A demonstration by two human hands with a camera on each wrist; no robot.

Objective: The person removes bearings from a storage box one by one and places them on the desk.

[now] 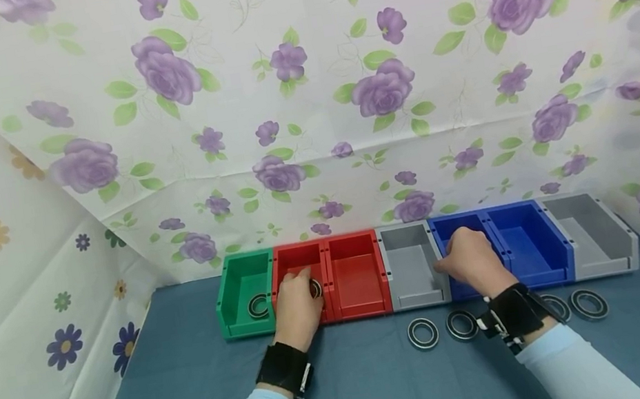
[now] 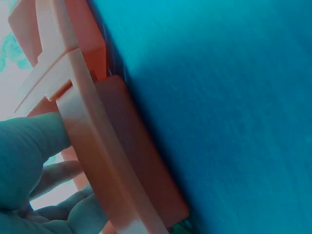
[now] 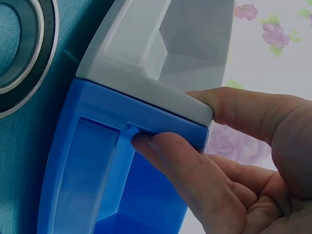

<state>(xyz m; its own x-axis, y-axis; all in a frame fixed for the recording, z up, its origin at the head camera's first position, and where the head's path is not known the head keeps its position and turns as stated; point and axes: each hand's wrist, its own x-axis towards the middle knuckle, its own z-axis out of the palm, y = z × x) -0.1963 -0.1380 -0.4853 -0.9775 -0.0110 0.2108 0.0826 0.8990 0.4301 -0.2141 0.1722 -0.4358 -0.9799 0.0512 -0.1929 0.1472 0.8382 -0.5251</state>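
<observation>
My left hand (image 1: 298, 309) reaches over the front wall of the left red bin (image 1: 296, 253), its fingers dipping inside. Beside the thumb, part of a dark ring bearing (image 1: 316, 289) shows in that bin. The bin's front lip (image 2: 92, 141) hides the fingertips in the left wrist view, so whether they grip the bearing cannot be told. Farther right, my right hand (image 1: 473, 260) pinches the adjoining side walls of a grey bin (image 3: 146, 90) and a blue bin (image 3: 73, 161). Its thumb lies on the grey side, its index finger (image 3: 168, 153) inside the blue.
Several bearings, such as one on the left (image 1: 423, 334) and one on the right (image 1: 589, 304), lie on the blue cloth before the bins. Another bearing (image 1: 258, 305) sits in the green bin (image 1: 244, 278). Flowered sheeting (image 1: 306, 111) stands behind the row.
</observation>
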